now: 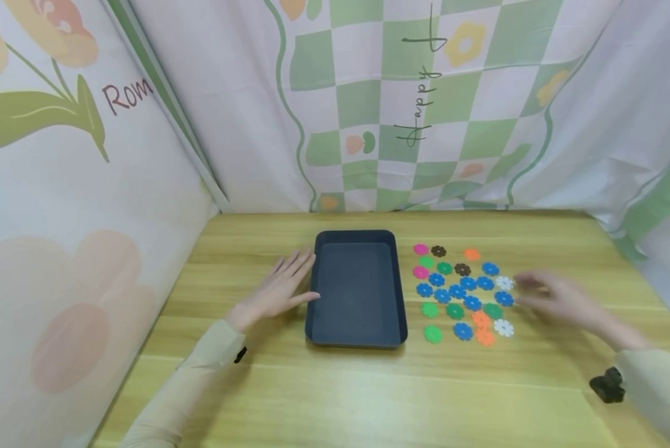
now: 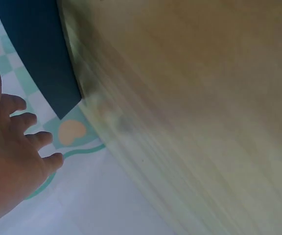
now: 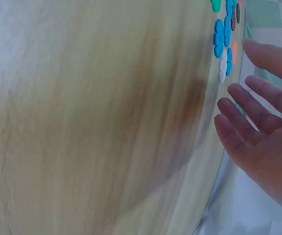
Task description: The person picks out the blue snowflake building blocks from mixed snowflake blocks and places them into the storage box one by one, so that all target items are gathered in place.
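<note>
A dark rectangular tray (image 1: 357, 292) lies on the wooden table, with nothing inside it. Its left rim is met by the fingers of my left hand (image 1: 276, 289), which are spread and fairly straight; the left wrist view shows that hand (image 2: 13, 142) beside the dark tray wall (image 2: 38, 54). Right of the tray lie several flat flower-shaped discs in blue (image 1: 472, 303), green (image 1: 433, 334), orange (image 1: 485, 337), pink, brown and white (image 1: 504, 328). My right hand (image 1: 565, 302), a little blurred, is just right of the discs with loosely bent fingers and holds nothing; the right wrist view shows it (image 3: 263, 112) too.
The wooden table top (image 1: 346, 398) extends in front of the tray. A printed curtain (image 1: 357, 106) hangs behind the table's back edge, and a flower-patterned cloth wall (image 1: 88, 249) stands along the left side. Dark objects sit at both wrists.
</note>
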### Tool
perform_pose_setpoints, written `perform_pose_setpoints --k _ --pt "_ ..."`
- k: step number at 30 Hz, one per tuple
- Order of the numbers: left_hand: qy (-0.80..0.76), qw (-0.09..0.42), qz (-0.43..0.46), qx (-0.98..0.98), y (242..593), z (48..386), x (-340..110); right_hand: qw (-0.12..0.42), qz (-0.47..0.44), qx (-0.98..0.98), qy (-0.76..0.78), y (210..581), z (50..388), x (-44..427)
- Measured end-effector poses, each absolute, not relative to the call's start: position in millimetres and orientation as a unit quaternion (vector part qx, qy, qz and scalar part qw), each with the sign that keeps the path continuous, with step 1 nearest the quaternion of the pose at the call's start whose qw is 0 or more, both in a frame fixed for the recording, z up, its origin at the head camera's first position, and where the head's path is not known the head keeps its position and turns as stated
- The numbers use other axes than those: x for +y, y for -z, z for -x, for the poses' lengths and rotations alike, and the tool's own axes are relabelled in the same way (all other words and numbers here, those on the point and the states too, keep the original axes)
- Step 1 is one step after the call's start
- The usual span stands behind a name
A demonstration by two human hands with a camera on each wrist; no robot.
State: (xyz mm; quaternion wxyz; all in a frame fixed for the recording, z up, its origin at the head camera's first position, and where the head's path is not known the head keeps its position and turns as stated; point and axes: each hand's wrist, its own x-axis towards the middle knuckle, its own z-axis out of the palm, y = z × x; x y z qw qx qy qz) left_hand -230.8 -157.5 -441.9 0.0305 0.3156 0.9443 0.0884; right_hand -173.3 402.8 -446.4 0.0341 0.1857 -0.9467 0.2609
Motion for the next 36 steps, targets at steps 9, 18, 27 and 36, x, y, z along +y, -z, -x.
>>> perform_pose_setpoints --k 9,18,27,36 --pt "-0.086 0.038 -0.327 0.94 448 228 -155 0.022 -0.188 -0.953 -0.236 450 176 396" --pt "-0.09 0.042 -0.327 0.94 450 226 -155 -0.007 -0.178 -0.96 -0.218 449 180 390" --pt "-0.09 0.05 -0.321 0.942 452 227 -156 -0.003 -0.181 -0.961 -0.208 451 183 388" --pt "-0.095 0.055 -0.321 0.941 452 227 -156 -0.009 -0.184 -0.961 -0.209 451 185 388"
